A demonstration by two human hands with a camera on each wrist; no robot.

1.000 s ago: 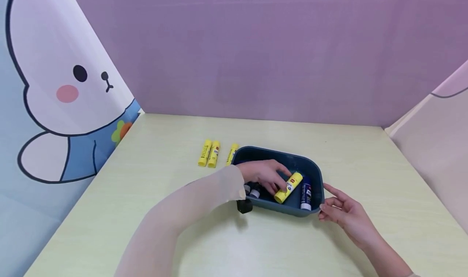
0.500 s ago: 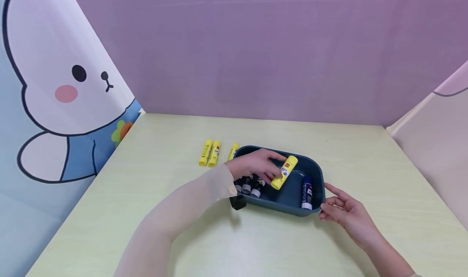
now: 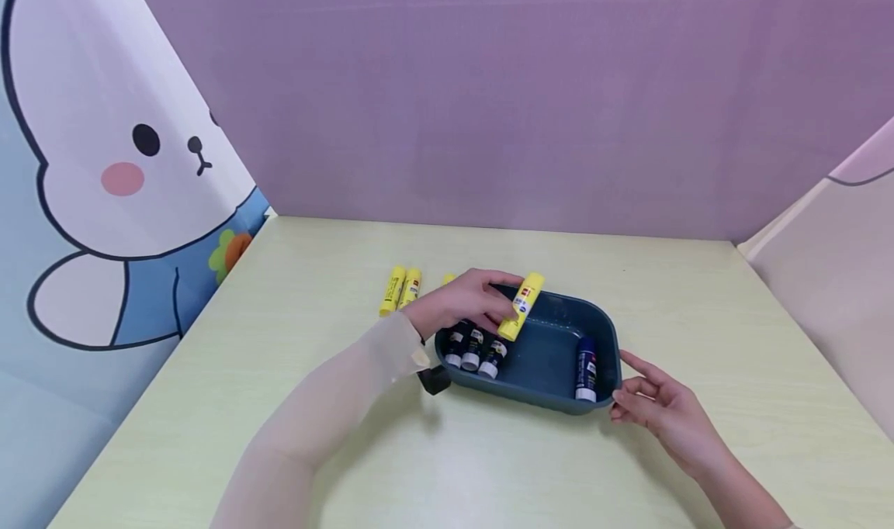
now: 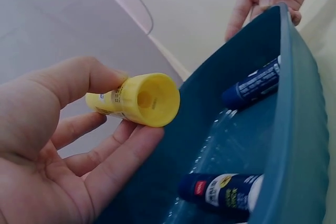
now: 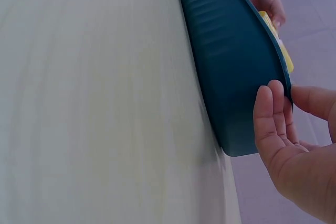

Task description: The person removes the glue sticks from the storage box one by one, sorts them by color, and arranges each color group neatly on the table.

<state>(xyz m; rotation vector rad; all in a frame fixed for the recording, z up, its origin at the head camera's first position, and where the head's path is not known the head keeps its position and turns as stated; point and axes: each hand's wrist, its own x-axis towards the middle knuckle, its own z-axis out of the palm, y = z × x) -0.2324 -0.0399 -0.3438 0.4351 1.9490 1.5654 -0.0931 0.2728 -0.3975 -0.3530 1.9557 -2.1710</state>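
Note:
My left hand (image 3: 466,300) pinches a yellow glue stick (image 3: 522,304) between thumb and fingers, raised over the left part of a dark teal plastic bin (image 3: 531,395). In the left wrist view the hollow yellow end of the glue stick (image 4: 157,99) faces the camera. At the bin's near right corner, my right hand (image 3: 660,409) grips the rim; the right wrist view shows its fingertips (image 5: 265,98) against the outer wall. Inside the bin, one dark blue glue stick (image 3: 586,368) lies at the right and several more dark blue glue sticks (image 3: 494,357) lie at the left, partly covered by my left hand.
On the table (image 3: 447,467) left of the bin, two yellow glue sticks (image 3: 393,290) lie side by side, partly behind the left forearm. Another yellow glue stick (image 3: 448,278) shows only its tip behind my left hand. A purple backdrop (image 3: 489,110) closes off the table's far edge.
My left hand has lifted the yellow glue stick from within the bin and carried it up and to the left, uncovering dark blue glue sticks. The right hand stays at the bin's corner.

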